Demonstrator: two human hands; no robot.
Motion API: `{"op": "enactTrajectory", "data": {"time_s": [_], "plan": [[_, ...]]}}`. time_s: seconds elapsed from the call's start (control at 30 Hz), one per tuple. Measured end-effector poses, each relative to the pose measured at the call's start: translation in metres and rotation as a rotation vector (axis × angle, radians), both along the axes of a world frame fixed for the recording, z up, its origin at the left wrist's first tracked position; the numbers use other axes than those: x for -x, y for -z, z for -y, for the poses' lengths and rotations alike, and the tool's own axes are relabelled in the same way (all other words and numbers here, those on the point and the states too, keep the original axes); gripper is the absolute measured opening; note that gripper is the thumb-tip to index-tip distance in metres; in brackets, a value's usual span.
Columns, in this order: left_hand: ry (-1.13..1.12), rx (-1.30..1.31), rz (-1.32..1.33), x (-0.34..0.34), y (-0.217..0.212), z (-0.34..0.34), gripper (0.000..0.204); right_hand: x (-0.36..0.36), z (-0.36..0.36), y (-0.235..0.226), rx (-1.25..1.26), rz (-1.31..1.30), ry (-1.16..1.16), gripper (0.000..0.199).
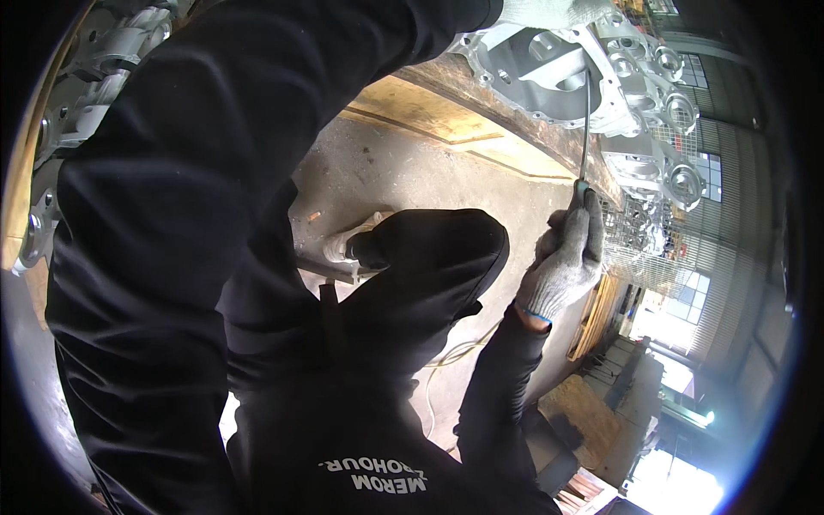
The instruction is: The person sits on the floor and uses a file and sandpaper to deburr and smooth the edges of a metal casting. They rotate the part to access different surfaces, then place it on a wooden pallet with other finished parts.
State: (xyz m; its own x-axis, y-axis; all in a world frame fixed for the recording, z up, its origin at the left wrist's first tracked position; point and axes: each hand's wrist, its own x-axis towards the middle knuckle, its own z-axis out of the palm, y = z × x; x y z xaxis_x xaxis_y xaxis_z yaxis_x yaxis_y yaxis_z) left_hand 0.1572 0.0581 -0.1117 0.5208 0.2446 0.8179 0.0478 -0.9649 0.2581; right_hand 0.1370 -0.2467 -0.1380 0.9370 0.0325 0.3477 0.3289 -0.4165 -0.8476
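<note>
Right hand (566, 257) grip clamped on thin rod (584, 129) against metal casting (549, 69); left hand's (549, 10) grip unclear

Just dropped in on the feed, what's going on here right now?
A person in dark sleeves and knit gloves is working on a grey cast-metal housing on a workbench. The right hand grips a slim rod-like tool, its tip up inside the housing's cavity. The left hand rests at the housing's top edge, mostly cut off by the frame. More similar castings sit to the right.
</note>
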Motion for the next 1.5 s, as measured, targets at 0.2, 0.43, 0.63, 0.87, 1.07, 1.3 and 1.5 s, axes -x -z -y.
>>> {"op": "enactTrajectory", "data": {"time_s": [0.2, 0.43, 0.63, 0.87, 1.07, 1.3, 1.5], "plan": [[0.059, 0.022, -0.002, 0.008, -0.005, -0.004, 0.039, -0.006, 0.0, 0.005, -0.149, -0.034, -0.058, 0.047], [0.036, 0.041, -0.014, 0.005, -0.008, -0.003, 0.046, -0.005, -0.001, -0.002, -0.12, -0.062, -0.16, 0.049], [0.017, 0.069, -0.238, 0.01, -0.018, -0.002, 0.038, -0.011, 0.003, 0.01, -0.094, 0.038, -0.162, 0.043], [0.049, 0.059, -0.172, 0.01, -0.022, -0.001, 0.043, -0.023, -0.023, 0.02, -0.436, -0.545, -0.283, 0.044], [0.0, 0.08, -0.326, 0.006, -0.023, -0.001, 0.054, -0.058, -0.089, 0.006, -0.615, -0.497, -0.526, 0.016], [-0.024, 0.038, -0.151, 0.007, -0.016, 0.0, 0.055, -0.048, -0.103, 0.011, -0.366, -0.32, -0.443, 0.029], [-0.056, 0.066, -0.345, 0.0, -0.011, -0.002, 0.057, -0.053, -0.11, 0.028, -0.71, -0.444, -0.497, 0.018]]}}
